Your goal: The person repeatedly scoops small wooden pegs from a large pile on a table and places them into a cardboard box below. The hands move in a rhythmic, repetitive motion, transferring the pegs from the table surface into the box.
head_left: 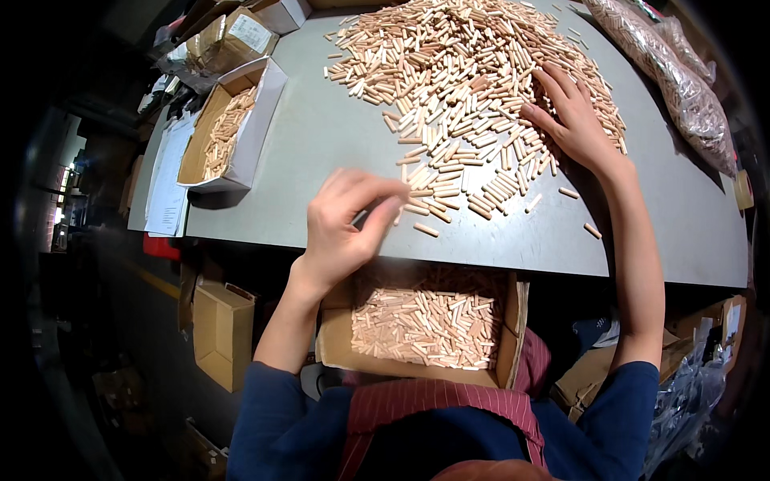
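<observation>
A large pile of short wooden dowels (457,64) covers the far middle of the grey table, thinning into loose pieces toward me. My right hand (568,120) rests on the pile's right side, open, with fingers spread over the dowels. At the pile's near left edge is my left hand (349,212), its thumb and fingers drawn together in a pinch. Motion blurs these fingertips, so anything between them cannot be made out. Below the table's front edge, at my lap, an open cardboard box (520,329) contains many more dowels (425,325).
A white-sided box (261,120) with dowels stands on the left, beside papers (167,180). Behind it is a taped carton (220,44). A filled clear plastic bag (682,88) lies along the right edge, near a tape roll (744,189). An empty carton (223,333) sits lower left.
</observation>
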Tool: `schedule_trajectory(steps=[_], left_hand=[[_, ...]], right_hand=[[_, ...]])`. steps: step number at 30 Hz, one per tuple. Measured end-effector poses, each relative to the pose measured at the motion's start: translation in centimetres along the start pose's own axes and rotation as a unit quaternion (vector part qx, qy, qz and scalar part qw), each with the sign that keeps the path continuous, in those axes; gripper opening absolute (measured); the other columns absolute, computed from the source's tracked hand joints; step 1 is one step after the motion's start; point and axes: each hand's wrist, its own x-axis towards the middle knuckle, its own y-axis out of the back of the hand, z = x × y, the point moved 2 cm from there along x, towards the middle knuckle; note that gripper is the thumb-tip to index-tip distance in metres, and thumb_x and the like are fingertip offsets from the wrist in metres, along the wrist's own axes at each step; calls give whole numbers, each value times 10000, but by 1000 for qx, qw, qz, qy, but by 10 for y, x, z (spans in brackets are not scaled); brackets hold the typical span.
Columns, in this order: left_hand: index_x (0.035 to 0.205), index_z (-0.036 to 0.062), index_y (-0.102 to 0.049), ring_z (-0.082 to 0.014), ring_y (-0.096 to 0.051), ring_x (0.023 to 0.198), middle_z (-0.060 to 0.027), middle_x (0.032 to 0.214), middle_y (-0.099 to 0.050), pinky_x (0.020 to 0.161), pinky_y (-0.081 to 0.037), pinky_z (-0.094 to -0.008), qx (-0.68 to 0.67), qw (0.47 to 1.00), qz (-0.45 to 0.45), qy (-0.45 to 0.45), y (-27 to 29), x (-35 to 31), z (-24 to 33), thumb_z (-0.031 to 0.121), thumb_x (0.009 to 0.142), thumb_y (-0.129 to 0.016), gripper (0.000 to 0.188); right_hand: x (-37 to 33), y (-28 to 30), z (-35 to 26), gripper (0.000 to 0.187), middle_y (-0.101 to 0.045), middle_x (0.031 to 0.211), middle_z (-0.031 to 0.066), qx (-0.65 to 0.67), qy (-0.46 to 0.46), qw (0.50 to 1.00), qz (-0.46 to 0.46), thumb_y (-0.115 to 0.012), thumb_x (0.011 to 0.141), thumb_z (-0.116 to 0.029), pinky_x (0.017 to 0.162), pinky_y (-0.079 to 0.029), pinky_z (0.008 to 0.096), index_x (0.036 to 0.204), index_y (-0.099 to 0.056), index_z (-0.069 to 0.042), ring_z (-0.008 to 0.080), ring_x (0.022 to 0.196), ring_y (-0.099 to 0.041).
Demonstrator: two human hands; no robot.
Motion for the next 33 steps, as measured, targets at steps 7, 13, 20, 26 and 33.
schedule_trajectory(steps=[7,13,20,26,33], left_hand=[[955,91,-764,-265,-620,933,-60,1017,-690,794,-522,-374,43,989,-89,-111,-25,18,24,-16,796,-803,195],[1049,61,-711,-297,-628,955,-105,1038,-678,853,-518,-372,103,984,-80,-124,-20,27,23,-4,879,-744,185],[1186,44,-662,-97,-600,927,-27,1013,-669,884,-504,-276,-22,962,218,161,101,29,-69,159,1127,-564,162],[1360,30,-643,-370,-561,1300,-188,1326,-651,1130,-405,-508,439,879,170,76,152,15,-118,136,976,-673,399],[1408,13,-644,-381,-576,1373,-174,1479,-627,1201,-341,-528,166,968,-50,-180,-43,13,57,119,922,-683,499]], right_hand=[[-1,-1,4,718,-473,1611,206,-2,14,1000,15,-636,1032,-549,1297,-228,547,1548,-512,-66,401,1484,-452],[-1,-3,5,728,-480,1599,218,0,23,999,22,-626,1035,-553,1288,-234,556,1549,-510,-52,401,1478,-461],[0,-8,5,752,-458,1617,235,10,15,998,53,-617,1044,-541,1294,-200,591,1583,-454,-42,414,1504,-439],[1,-7,4,729,-446,1628,240,7,19,999,36,-613,1049,-534,1302,-179,600,1567,-467,-41,405,1507,-441],[2,-1,2,687,-520,1571,213,44,37,996,72,-621,1057,-496,1254,-263,581,1541,-484,-28,402,1424,-518]])
